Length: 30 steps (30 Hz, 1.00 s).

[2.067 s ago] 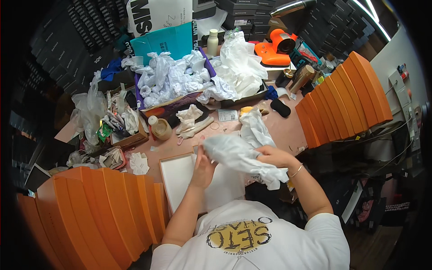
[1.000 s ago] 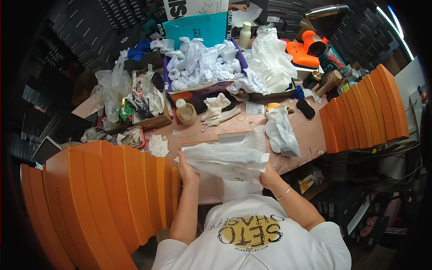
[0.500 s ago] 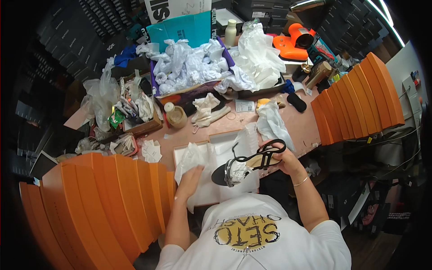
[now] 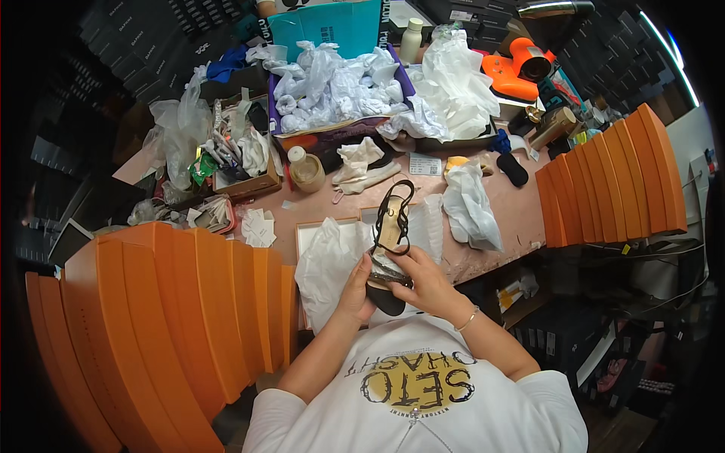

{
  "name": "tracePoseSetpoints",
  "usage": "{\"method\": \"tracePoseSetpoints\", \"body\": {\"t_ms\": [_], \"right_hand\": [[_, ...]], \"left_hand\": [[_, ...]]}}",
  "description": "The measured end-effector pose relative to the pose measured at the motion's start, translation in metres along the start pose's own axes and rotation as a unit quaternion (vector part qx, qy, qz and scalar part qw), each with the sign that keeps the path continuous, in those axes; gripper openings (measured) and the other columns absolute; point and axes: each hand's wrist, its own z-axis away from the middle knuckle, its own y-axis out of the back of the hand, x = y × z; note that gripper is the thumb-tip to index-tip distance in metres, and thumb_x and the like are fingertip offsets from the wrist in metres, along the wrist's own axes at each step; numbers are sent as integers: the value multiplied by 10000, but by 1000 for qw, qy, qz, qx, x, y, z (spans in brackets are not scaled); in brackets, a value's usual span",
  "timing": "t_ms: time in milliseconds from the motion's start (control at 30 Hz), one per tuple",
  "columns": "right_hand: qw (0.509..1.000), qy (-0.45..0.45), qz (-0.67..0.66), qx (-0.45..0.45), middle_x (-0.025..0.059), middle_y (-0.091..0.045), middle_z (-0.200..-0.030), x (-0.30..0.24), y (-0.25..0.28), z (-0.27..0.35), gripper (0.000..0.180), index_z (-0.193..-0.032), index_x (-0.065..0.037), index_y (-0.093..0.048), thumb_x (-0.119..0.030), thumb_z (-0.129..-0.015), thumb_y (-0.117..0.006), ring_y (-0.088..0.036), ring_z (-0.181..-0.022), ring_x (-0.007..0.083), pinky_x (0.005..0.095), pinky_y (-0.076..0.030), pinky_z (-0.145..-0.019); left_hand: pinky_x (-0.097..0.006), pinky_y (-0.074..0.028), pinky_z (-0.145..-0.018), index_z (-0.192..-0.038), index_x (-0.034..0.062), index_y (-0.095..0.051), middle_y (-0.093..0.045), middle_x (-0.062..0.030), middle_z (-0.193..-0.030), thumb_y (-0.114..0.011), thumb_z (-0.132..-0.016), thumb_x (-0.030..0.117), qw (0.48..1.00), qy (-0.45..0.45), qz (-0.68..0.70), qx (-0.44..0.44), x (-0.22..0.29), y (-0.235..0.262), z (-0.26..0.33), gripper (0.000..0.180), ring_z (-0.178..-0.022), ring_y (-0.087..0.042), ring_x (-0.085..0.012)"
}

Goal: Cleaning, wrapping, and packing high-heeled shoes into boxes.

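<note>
In the head view, the person holds a black strappy sandal (image 4: 390,228) between both hands, above an open box (image 4: 306,231). The left hand (image 4: 355,296) curls around the left side of the sandal's front part, its thumb along the edge. The right hand (image 4: 427,284) grips from the right, fingers on the straps near clear wrapping over the front. The dark toe points toward the person; the heel straps reach past the fingers, away from the body. White paper (image 4: 326,260) lies just left of the sandal, and a white-wrapped bundle (image 4: 471,208) rests on the table (image 4: 502,215) to the right.
</note>
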Motion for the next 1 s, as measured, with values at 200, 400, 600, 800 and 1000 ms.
{"method": "tracePoseSetpoints", "body": {"t_ms": [200,400,600,800,1000], "right_hand": [[998,-42,-36,43,164,-502,-1153,35,-5,7,628,-1281,-23,-434,-49,-709,-693,-495,-1096,330,363,-410,-929],[925,-141,-352,-35,97,-521,-1169,36,5,13,455,-1253,23,-453,-148,-869,-628,-505,-1033,160,285,-420,-873],[907,-172,-381,50,5,-598,-888,48,9,11,275,-1140,-14,-541,-191,-930,-556,-520,-757,48,216,-443,-665],[675,-238,-698,18,68,-613,-898,47,11,12,352,-1106,-46,-524,-362,-973,-448,-594,-725,139,276,-494,-606],[708,-233,-665,58,43,-611,-910,69,13,33,323,-1115,-74,-521,-354,-955,-493,-590,-741,124,266,-485,-581]], "left_hand": [[-368,-475,-898,-1281,97,-410,-549,-65,-1144,-524,-933,276,995,-64,-53,55,-10,-15,1,407,-1042,-561,-193],[-362,-475,-899,-1312,78,-357,-535,-107,-1154,-529,-884,195,999,-6,-29,29,1,-7,5,476,-1046,-562,-222],[-403,-515,-824,-1244,80,-383,-566,-131,-1106,-530,-920,286,999,-17,-49,-2,-1,-16,6,411,-1024,-574,-246],[-404,-506,-846,-1246,84,-439,-577,-120,-1121,-503,-932,405,1000,-6,-11,13,-8,-11,0,454,-1031,-573,-227],[-418,-514,-857,-1237,42,-499,-593,-111,-1130,-465,-927,462,998,16,57,14,-4,-14,2,522,-1013,-589,-218]]}}
